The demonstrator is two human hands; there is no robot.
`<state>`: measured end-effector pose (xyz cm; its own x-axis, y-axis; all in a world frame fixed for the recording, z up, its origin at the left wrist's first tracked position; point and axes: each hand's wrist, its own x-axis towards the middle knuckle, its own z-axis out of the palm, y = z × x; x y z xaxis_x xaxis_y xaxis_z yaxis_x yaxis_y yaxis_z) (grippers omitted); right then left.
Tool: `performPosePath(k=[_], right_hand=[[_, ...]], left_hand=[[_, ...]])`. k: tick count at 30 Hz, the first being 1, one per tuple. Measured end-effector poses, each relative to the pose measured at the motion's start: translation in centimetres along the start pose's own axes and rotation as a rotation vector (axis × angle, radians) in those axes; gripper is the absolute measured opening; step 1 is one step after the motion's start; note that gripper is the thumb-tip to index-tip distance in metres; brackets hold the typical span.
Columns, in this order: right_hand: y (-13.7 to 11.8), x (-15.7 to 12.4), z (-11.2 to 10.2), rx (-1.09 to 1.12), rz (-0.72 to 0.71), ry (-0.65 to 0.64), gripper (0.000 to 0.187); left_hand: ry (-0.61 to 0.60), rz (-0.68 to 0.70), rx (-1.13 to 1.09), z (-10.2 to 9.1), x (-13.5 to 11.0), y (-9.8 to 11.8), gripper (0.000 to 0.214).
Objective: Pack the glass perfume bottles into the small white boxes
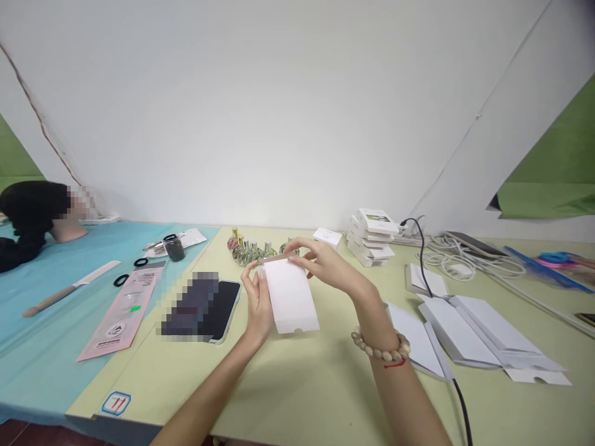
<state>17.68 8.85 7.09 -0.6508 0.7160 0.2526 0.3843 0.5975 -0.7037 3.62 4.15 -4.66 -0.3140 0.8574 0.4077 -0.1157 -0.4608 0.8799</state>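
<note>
1. The left hand (pixel 258 305) grips the left edge of a flat white carton (pixel 291 296). Its thumb lies along the front and its fingers are closed behind.
2. The right hand (pixel 325 263) reaches in from 3 o'clock and its fingers curl over the carton's top end, closed on it. A bead bracelet (pixel 381 350) sits on that wrist.
3. The carton is held up off the pale green table (pixel 297 396), just below the middle of the view. It tilts a little, with its top end toward 11 o'clock and a notched end toward 5 o'clock.
4. Just behind the carton, at 12 o'clock, small perfume bottles (pixel 251 251) stand in a cluster.
5. At 9 o'clock of the carton a phone (pixel 225 308) lies flat with its dark screen up, near the left hand.
6. Toward 2 o'clock a stack of small boxes (pixel 372 239) stands by a tangle of white cables (pixel 469 263).
7. At 3 to 4 o'clock more flat carton blanks (pixel 469 334) lie spread on the table, and a black cord (pixel 461 399) runs past them.
8. Far out at 9 o'clock, on a blue cloth (pixel 41 347), lie a pink packet (pixel 123 313) and a knife (pixel 69 288).
</note>
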Motion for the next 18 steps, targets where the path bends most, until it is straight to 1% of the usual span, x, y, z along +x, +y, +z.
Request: performPosePath(k=[3, 5, 11, 14, 18], right_hand=[[-0.17, -0.06, 0.08, -0.093, -0.020, 0.009, 0.024], [-0.24, -0.07, 0.08, -0.117, -0.031, -0.002, 0.025], [-0.33, -0.14, 0.05, -0.023, -0.003, -0.056, 0.026], [-0.22, -0.13, 0.16, 0.003, 0.003, -0.056, 0.024], [0.06, 0.03, 0.39, 0.018, -0.022, -0.039, 0.023]], left_hand=[[0.002, 0.000, 0.031, -0.05, 0.10, 0.12, 0.051], [-0.009, 0.004, 0.055, -0.05, 0.15, 0.20, 0.052], [0.024, 0.038, 0.139, -0.17, 0.30, 0.12, 0.053], [-0.002, 0.026, 0.124, -0.17, 0.23, -0.06, 0.054], [-0.017, 0.047, 0.130, -0.05, 0.02, -0.17, 0.052]])
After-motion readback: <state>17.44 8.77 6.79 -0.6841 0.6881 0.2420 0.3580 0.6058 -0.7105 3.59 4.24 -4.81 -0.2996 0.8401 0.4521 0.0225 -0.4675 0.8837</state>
